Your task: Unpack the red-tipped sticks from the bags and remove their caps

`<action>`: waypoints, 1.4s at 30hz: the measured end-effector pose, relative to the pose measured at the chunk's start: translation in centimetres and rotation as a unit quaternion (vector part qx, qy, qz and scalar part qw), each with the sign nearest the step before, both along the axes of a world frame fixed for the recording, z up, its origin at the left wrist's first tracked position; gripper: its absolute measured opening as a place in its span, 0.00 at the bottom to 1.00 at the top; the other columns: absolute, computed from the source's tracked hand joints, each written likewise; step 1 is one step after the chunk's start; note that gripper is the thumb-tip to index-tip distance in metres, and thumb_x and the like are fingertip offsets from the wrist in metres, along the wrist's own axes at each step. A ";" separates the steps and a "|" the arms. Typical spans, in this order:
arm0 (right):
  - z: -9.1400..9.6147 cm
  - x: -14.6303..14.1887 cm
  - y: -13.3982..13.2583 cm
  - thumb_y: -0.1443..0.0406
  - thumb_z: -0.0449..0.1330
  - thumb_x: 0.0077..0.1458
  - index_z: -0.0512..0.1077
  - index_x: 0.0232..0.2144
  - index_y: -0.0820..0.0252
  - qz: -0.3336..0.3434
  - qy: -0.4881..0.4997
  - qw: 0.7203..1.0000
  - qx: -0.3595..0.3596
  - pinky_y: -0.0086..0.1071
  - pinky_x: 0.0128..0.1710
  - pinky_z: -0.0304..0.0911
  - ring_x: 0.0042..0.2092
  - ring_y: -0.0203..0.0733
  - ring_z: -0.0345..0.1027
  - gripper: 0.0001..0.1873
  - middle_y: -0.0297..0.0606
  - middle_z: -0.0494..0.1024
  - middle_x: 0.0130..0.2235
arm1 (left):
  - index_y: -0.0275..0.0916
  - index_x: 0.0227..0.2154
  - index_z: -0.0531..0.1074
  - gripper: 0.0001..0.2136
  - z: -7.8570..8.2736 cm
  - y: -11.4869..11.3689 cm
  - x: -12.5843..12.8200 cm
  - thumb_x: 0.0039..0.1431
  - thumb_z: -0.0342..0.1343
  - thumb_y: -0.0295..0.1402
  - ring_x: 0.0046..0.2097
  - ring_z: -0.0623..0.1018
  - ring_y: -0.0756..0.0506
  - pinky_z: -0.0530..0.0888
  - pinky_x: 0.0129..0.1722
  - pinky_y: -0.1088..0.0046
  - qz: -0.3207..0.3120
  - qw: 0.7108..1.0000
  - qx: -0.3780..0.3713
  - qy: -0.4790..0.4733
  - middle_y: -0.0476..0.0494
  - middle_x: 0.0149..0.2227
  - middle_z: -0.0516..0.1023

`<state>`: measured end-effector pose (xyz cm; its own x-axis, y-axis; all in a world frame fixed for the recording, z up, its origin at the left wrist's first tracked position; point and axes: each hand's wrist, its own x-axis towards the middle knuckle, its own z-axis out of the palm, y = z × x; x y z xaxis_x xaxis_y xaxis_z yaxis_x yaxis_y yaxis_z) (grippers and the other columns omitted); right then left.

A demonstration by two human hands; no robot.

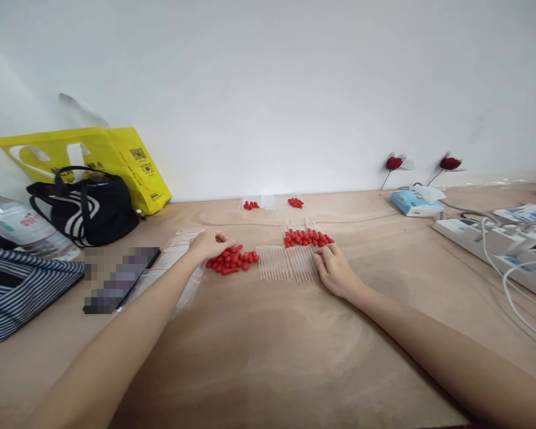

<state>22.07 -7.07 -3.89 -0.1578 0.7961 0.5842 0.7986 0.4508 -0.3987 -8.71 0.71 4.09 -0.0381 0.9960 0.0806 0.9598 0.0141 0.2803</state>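
Note:
My left hand (pixel 209 244) reaches over the left side of a pile of red rubber bulbs (pixel 232 260). Its thumb and fingers are pinched close above them, and whatever is between the tips is hidden. Thin clear dropper tubes (pixel 274 263) lie side by side in a row right of the pile. At that row's right end rests my right hand (pixel 334 269), fingers curled together at the tube ends; what they grip, if anything, is not visible. Just behind, more clear tubes fitted with red bulbs (pixel 308 238) lie in a second row.
Near the wall lies a clear plastic bag (pixel 268 202) with small red bulb groups. On the left are another plastic bag (pixel 190 292), a phone (pixel 129 277), a black bag (pixel 102 208) and a yellow bag (pixel 149 179). Tissues (pixel 415 204) and a power strip (pixel 495 250) stand right.

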 end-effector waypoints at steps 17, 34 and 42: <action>1.9 2.0 0.2 0.57 0.45 0.55 0.66 0.29 0.61 -0.086 0.132 0.986 -0.058 0.35 0.35 0.58 0.32 0.41 0.63 0.16 0.41 0.69 0.30 | 0.42 0.25 0.74 0.20 0.5 0.2 13.5 0.44 0.49 0.54 0.39 0.74 0.42 0.66 0.39 0.69 -0.071 0.997 -0.032 0.010 0.46 0.31 0.77; 2.6 1.6 -0.8 0.64 0.51 0.51 0.69 0.27 0.57 -0.142 -0.010 0.982 -0.120 0.31 0.27 0.53 0.25 0.39 0.66 0.08 0.34 0.75 0.24 | 0.35 0.32 0.74 0.13 -0.3 2.3 15.6 0.49 0.49 0.37 0.42 0.74 0.39 0.67 0.37 0.68 -0.057 0.996 -0.071 0.019 0.34 0.38 0.76; 1.6 1.3 -0.5 0.64 0.51 0.49 0.72 0.28 0.57 -0.063 0.002 0.989 -0.132 0.30 0.28 0.58 0.29 0.40 0.69 0.10 0.36 0.76 0.27 | 0.37 0.28 0.67 0.15 2.1 -1.9 11.0 0.59 0.38 0.37 0.33 0.73 0.45 0.64 0.31 0.71 -0.135 0.990 0.027 -0.017 0.43 0.28 0.74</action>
<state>23.36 -7.57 -2.29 -0.0447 0.9341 0.3542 0.8398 0.2271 -0.4931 2.32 -1.24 6.21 0.2261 0.9644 0.1373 0.9163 -0.2583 0.3061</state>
